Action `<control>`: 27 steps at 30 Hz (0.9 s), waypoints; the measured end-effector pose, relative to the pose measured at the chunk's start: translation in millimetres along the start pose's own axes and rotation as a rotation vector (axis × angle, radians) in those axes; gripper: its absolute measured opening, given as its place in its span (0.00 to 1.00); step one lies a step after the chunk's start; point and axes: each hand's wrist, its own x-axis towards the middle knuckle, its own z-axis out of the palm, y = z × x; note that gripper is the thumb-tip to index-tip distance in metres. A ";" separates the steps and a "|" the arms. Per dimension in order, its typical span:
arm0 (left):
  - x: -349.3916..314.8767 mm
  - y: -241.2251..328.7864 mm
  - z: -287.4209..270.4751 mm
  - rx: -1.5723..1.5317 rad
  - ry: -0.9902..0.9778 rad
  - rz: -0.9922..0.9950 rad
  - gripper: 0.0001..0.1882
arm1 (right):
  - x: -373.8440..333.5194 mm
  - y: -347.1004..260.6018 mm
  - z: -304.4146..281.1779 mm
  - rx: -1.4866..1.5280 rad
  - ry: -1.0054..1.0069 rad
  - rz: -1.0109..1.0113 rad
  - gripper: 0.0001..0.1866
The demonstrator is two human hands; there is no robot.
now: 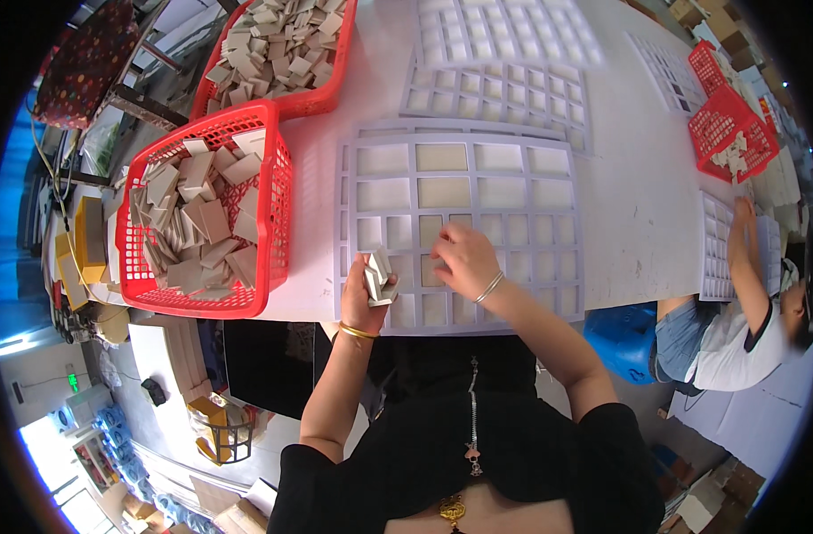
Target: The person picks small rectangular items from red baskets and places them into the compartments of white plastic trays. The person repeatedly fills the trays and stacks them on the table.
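A white grid tray (500, 213) lies before me on the table, stacked on another. Flat beige tiles fill some of its compartments, among them a larger tile (442, 157) in the far row. At the tray's near left, my left hand (358, 301) is closed around a small stack of beige tiles (380, 278), their edges upward. My right hand (469, 262) reaches over the middle compartments with bent fingers closed, the tips beside a small tile (431, 270). What those fingers pinch, if anything, is hidden.
To the left stand a red basket (269, 214) of loose beige tiles and another red basket (335, 84) behind it. More grid trays (504, 92) lie at the far side. On the right, a co-worker (736, 329) reaches over another tray (718, 254), near red baskets (731, 129).
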 end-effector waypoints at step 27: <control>-10.7 55.4 -38.1 0.884 0.103 0.436 0.09 | -35.9 31.0 -37.6 0.367 -0.078 0.351 0.06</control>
